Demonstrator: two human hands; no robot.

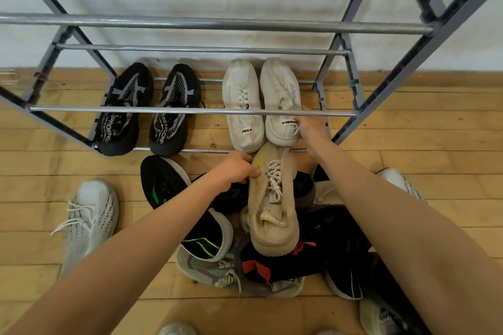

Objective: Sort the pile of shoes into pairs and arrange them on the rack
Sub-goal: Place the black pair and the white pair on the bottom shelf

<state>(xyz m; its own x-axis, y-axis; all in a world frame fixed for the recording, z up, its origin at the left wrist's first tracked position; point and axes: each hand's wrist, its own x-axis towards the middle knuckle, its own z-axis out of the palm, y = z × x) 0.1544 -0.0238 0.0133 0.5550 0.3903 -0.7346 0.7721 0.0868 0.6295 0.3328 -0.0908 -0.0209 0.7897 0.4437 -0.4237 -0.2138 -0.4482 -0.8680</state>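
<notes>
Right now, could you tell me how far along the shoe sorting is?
Two pairs look done on the rack's bottom shelf: the black pair and the white pair. The right hand is at the white pair's heel; the left hand grips a beige shoe. The pile and a loose grey shoe remain, and the upper shelves hold nothing.

Both bare forearms reach forward and down, converging. Left hand [236, 168] is knuckles up, fingers curled under, pinching at the fingertips. Right hand [310, 128] is extended further ahead, wrist bent, fingers wrapped down in a grip.
</notes>
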